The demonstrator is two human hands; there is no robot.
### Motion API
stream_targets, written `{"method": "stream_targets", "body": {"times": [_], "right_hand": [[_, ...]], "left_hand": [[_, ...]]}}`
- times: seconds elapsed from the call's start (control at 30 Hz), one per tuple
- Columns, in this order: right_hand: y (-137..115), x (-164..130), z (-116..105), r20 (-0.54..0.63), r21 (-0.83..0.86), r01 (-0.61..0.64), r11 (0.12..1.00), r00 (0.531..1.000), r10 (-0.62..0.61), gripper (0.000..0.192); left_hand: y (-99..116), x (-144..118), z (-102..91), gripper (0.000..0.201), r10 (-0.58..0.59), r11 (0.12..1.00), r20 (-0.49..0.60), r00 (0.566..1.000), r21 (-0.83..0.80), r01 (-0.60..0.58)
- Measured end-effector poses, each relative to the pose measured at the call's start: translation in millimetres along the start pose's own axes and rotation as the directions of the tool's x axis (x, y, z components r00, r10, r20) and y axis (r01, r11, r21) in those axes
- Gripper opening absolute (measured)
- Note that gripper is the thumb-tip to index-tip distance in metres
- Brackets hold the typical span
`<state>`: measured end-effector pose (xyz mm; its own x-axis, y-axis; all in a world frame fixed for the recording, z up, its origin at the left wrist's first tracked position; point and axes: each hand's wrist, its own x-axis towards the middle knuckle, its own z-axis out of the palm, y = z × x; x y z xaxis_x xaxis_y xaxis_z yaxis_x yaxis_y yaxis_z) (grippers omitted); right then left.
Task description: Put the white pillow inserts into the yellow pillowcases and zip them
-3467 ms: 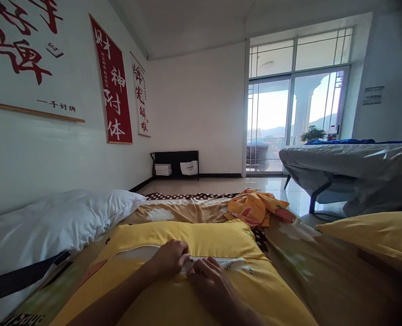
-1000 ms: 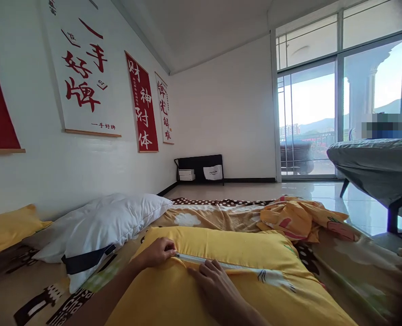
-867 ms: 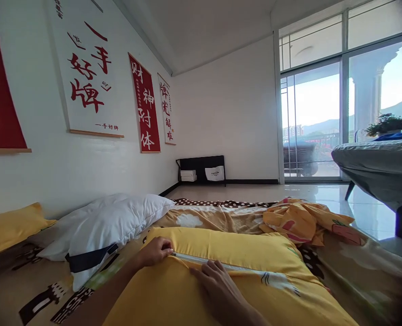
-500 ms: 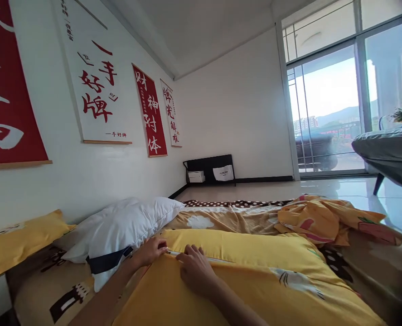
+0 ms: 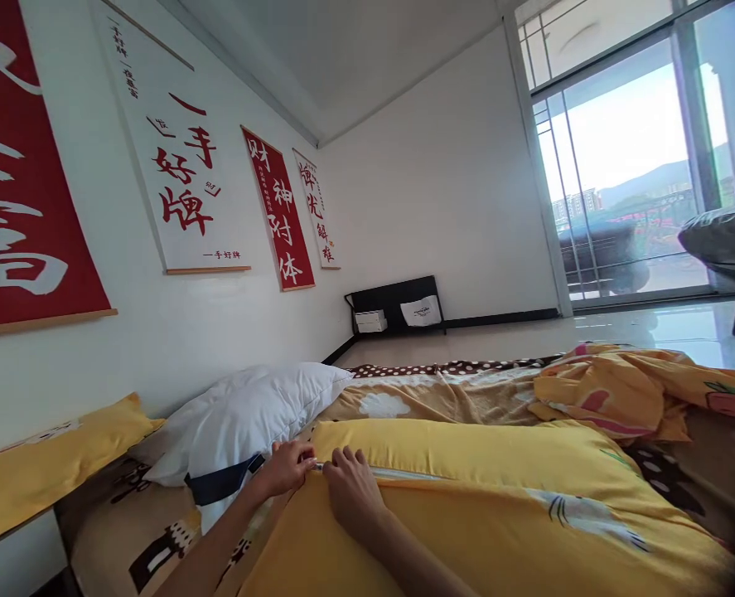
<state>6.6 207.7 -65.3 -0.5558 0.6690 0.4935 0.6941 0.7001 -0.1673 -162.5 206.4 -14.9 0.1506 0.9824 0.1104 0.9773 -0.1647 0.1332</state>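
Observation:
A yellow pillow (image 5: 466,535) in a case with a cat print lies before me. A partly open zipper (image 5: 408,475) runs along its upper side, with a strip of white showing. My left hand (image 5: 287,468) pinches the pillowcase at the left end of the zipper. Beside it, my right hand (image 5: 353,491) is closed at the zipper, back of the hand up. Its fingertips are partly hidden, so the zipper pull cannot be made out. Just past my left hand lies a white pillow (image 5: 268,406) with a dark blue band.
A brown patterned blanket (image 5: 404,398) is spread underneath. Crumpled orange fabric (image 5: 603,390) lies at the right, a second yellow pillow (image 5: 69,464) at the left wall. A black rack (image 5: 395,303) stands in the far corner, a grey seat (image 5: 731,240) by the glass door.
My right hand has moved left along the zipper, closer to my left hand, and a longer stretch of the opening shows to its right. The view has shifted and tilted slightly.

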Motion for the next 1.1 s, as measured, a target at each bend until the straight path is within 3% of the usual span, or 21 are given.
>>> {"method": "stream_targets", "body": {"times": [0.2,0.67,0.93,1.1], "right_hand": [[1,6,9,0.035,0.017,0.097,0.995,0.995,-0.097,0.026],[-6,-5,10,0.173,-0.062,0.27,0.961,0.951,-0.256,0.021],[-6,-5,7,0.188,-0.048,0.255,0.966,0.952,-0.242,0.027],[-12,-5,3,0.158,-0.007,0.153,0.988,0.976,-0.15,0.036]], "left_hand": [[1,-6,5.8,0.028,-0.013,0.996,-0.038,0.999,0.086,0.016],[-27,-2,21.2,0.022,-0.081,0.984,-0.026,0.996,0.158,0.084],[-10,-5,16.7,0.023,-0.082,0.96,-0.04,0.996,0.265,0.089],[-7,-14,17.9,0.029,-0.068,0.967,-0.009,0.998,0.247,0.068]]}}
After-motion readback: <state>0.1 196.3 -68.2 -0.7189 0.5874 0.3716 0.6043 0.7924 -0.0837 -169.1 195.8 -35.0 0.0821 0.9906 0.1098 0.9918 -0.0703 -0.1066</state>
